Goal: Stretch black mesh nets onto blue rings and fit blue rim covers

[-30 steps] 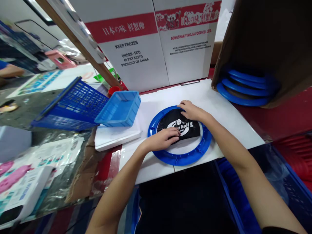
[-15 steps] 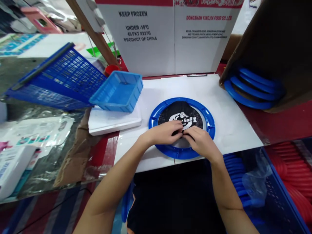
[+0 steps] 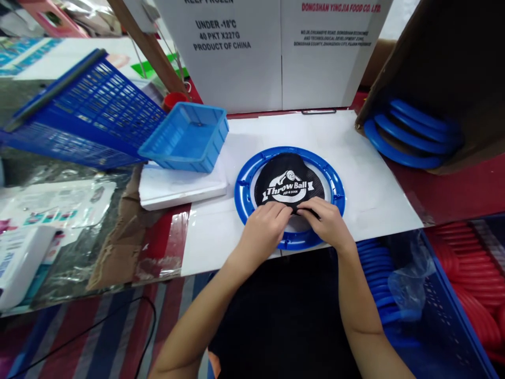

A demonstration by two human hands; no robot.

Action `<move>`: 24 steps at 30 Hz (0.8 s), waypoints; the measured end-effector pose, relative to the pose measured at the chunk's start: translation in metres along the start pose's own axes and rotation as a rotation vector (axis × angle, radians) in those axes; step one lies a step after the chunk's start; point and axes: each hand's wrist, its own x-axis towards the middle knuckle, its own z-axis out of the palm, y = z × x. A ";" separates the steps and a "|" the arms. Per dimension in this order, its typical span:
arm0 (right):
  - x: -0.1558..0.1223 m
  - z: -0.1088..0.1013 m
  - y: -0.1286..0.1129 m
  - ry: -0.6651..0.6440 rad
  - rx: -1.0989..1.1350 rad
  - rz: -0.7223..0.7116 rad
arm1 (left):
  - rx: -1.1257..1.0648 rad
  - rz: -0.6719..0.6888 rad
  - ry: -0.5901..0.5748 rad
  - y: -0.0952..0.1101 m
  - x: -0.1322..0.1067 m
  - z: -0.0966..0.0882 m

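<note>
A blue plastic ring (image 3: 241, 196) lies flat on the white board in front of me. Inside it rests a round black mesh fabric piece (image 3: 315, 183) with a white "Throw Ball" print. My left hand (image 3: 269, 223) is closed at the fabric's near edge, its fingertips bent over the black cloth. Close beside it, my right hand (image 3: 324, 218) pinches the same edge between thumb and fingers. The fingertips of both hands almost meet. The ring's near right part is partly covered by my right hand.
Left of the ring, a light blue tray (image 3: 183, 138) sits on white foam (image 3: 181, 190) beside a tilted blue basket (image 3: 90, 113). At right, blue rings (image 3: 410, 145) lean in a cardboard box (image 3: 442, 63). A crate (image 3: 453, 310) below holds more blue rings. Red rings (image 3: 473, 263) lie beyond.
My left hand has shifted down and turned, uncovering the printed lettering. My right hand still grips the near edge of the fabric. The whole view has tilted slightly downward.
</note>
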 end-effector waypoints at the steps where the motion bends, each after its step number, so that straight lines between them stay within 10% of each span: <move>1: 0.001 0.000 -0.001 -0.017 -0.003 -0.009 | -0.028 -0.042 0.052 0.003 -0.007 0.005; 8: 0.005 -0.006 -0.004 -0.088 -0.026 -0.055 | -0.222 -0.208 0.196 0.007 -0.018 0.027; 15: 0.002 -0.004 -0.010 -0.110 -0.335 -0.137 | -0.233 -0.143 0.181 0.007 -0.018 0.023; 24: 0.002 -0.014 -0.007 -0.136 -0.203 -0.224 | -0.274 -0.099 0.181 0.008 -0.022 0.022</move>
